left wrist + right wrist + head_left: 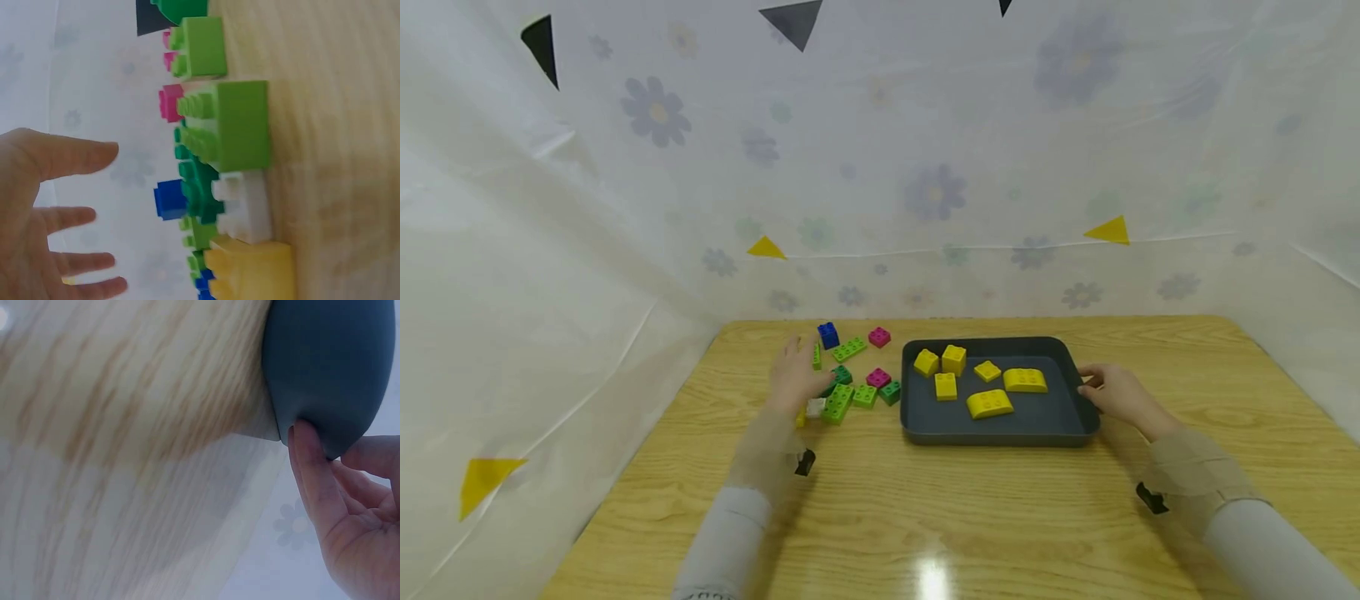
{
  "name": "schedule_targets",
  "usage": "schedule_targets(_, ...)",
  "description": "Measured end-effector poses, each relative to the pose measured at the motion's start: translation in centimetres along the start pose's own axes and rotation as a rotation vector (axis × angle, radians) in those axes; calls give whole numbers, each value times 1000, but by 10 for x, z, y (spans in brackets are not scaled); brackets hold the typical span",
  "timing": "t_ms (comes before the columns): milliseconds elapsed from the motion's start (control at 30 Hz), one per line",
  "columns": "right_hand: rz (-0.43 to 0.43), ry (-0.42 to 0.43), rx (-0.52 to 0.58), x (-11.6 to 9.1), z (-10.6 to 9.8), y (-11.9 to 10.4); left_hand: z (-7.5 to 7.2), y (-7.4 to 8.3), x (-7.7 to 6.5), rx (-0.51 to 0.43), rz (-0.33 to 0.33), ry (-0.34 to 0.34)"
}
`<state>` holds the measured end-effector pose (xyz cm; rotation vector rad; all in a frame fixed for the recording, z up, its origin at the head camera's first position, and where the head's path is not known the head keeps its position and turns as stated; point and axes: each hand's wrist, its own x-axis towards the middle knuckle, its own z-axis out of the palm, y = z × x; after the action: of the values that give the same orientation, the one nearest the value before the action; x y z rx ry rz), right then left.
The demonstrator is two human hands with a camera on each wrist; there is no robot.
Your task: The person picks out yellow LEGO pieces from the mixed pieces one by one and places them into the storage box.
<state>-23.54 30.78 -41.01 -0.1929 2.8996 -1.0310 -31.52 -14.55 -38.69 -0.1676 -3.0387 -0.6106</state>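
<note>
Spread fingers and an apart thumb show on my left hand [796, 377], which hovers over the left side of a group of loose toy building bricks and holds nothing. Close by, the left wrist view has a light green brick [245, 125], a white brick [251, 206] and a yellow brick [259, 270]. My right hand [1122, 395] pinches the right rim of a dark grey tray [1000, 438], fingers against its outer wall and thumb at the edge. Inside the tray lie several yellow bricks, among them a curved brick [990, 404].
Behind the left hand's bricks stand a blue brick [828, 335] and a pink brick [879, 337]. A dark green brick [891, 392] lies just left of the tray. The wooden table [880, 517] meets a flowered white sheet [865, 167] at the back.
</note>
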Motion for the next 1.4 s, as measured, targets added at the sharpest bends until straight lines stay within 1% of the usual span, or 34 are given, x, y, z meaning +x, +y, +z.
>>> schedule_targets(67,2,1,1,0,0,0,0,-7,-5,-52,-48,-38)
schedule_targets(167,-3,4,0,1,0,0,0,-16,-11,-67,-98,-101)
schedule_targets(300,-13,10,-6,1,0,1,2,-24,-17,-55,-123,-162)
schedule_targets(433,-18,12,-7,1,0,1,4,-28,-21,-94,-150,-195)
schedule_targets(500,-20,12,-7,1,0,1,4,-29,-22,-90,-155,-213)
schedule_targets(567,-22,12,-8,1,0,1,5,-30,-22,-68,-146,-227)
schedule_targets(667,-25,11,-3,1,1,2,7,-32,-22,-38,-124,-232)
schedule_targets(767,-26,11,2,1,0,2,8,-34,-21,-33,-107,-219)
schedule_targets(900,-23,11,-2,1,0,2,11,-35,-20,-39,-122,-203)
schedule_targets(933,-22,11,-3,1,0,2,12,-37,-19,-33,-115,-189)
schedule_targets(1100,-12,8,-2,1,0,1,13,-37,-20,-56,-142,-186)
schedule_targets(1167,-10,5,-1,1,0,1,12,-35,-21,-76,-160,-197)
schedule_targets(1333,-14,4,-4,0,0,0,13,-38,-21,-73,-136,-190)
schedule_targets(1400,-15,4,-3,0,0,0,13,-39,-21,-82,-136,-188)
